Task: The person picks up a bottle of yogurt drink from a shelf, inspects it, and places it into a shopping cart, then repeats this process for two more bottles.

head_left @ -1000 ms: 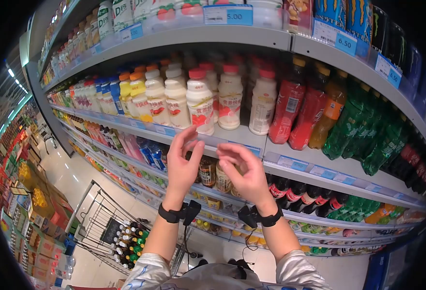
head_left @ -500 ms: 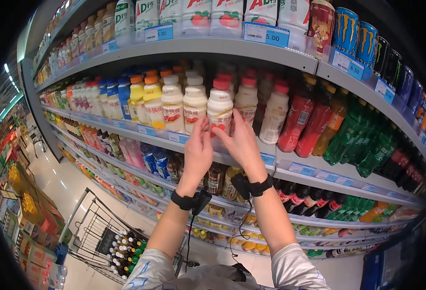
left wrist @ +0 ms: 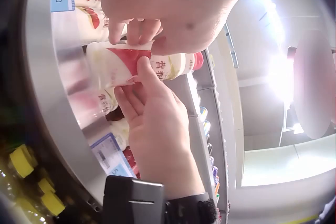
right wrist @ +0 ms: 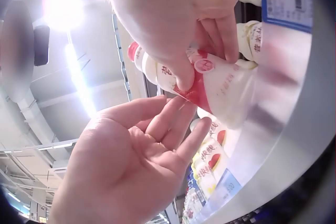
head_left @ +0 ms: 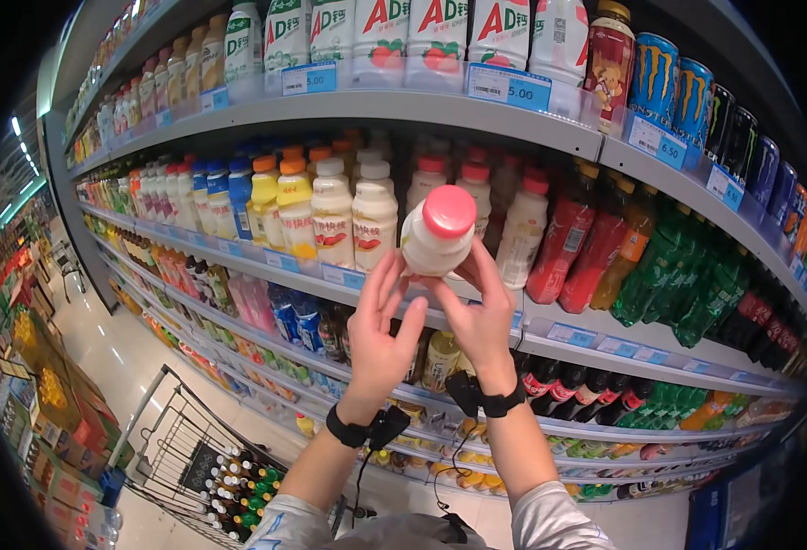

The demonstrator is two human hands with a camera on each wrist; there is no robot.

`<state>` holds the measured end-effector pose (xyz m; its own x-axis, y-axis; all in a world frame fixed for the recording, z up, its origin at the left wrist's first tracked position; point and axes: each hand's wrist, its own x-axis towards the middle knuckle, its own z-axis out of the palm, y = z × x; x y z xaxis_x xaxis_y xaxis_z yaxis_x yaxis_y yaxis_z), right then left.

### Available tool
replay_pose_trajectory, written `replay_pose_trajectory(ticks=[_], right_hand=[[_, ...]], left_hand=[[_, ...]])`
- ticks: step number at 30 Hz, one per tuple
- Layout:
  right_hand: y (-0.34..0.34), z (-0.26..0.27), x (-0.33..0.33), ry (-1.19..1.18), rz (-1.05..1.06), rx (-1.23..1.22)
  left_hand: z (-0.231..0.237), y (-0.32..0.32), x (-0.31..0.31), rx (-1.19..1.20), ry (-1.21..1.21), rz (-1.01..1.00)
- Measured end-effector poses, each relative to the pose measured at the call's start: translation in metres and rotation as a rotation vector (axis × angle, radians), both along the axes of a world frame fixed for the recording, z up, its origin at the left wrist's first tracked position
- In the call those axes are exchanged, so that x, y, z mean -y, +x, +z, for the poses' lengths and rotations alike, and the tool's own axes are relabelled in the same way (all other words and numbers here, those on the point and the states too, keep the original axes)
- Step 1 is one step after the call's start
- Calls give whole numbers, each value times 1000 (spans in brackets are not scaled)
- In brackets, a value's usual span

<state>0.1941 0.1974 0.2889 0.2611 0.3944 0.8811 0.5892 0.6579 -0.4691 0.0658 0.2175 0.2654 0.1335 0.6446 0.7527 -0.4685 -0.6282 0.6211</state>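
A white bottle with a red cap (head_left: 433, 240) is held off the shelf, its cap tilted up toward the head camera. My right hand (head_left: 481, 321) grips it, thumb pressed on the red part of the label, as the right wrist view of that hand (right wrist: 178, 19) and the bottle (right wrist: 226, 90) shows. Fingers of my left hand (head_left: 385, 339) lie against the bottle's other side, relaxed, with the thumb apart from it; its palm (right wrist: 126, 161) faces up. In the left wrist view the bottle (left wrist: 118, 66) lies between my left hand (left wrist: 168, 8) and right hand (left wrist: 157, 124).
Similar white bottles (head_left: 332, 215) stand on the shelf to the left, red soda bottles (head_left: 564, 234) to the right. Above runs a shelf edge (head_left: 367, 103) with price tags. A wire cart (head_left: 160, 440) holding several bottles (head_left: 243, 490) is at the lower left.
The red-capped bottle, upright between my hands half a second ago, has come forward off the shelf and tilted toward the head camera. My hands have shifted slightly down with it.
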Motion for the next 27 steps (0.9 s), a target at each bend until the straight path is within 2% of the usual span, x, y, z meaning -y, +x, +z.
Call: replay_pose_trajectory(ticks=[3,6,9,11,13,15,17,18,19,21,22,23,25,27], right_hand=[[-7,-6,25,45,-110,50],[-9,-27,43,161,-215,194],[-7,-50,59,148,-208,210],[-7,-67,68,106,-197,211],[-9,-79,76,51,-229,284],[-11,-95,84,17,-208,244],[-9,-102,96,-107,-150,283],[-1,-101,102,-118,-119,371],[8,-109,106,-132,-117,361],[26,-133,105,-238,-88,18],[30,-148,105,-340,95,-295],[35,-159,107,-347,96,-298],[42,-176,114,-691,820,-823],[36,-189,123,-779,898,-745]], left_hand=[[-7,-2,27,35,-9,-21],[-18,1,48,107,-125,-7],[-44,-6,52,47,-216,-103],[-53,-8,56,37,-244,-57],[-65,-14,62,-119,-364,51],[-72,-18,67,-111,-430,19],[-89,-27,60,53,-557,-209],[-115,-30,52,23,-531,-219],[-118,-35,54,14,-545,-217],[-123,-43,56,198,-745,-440],[-129,-45,58,202,-661,-480],[-135,-48,59,201,-669,-477],[-145,-54,62,241,-681,-521],[-147,-56,64,172,-629,-495]])
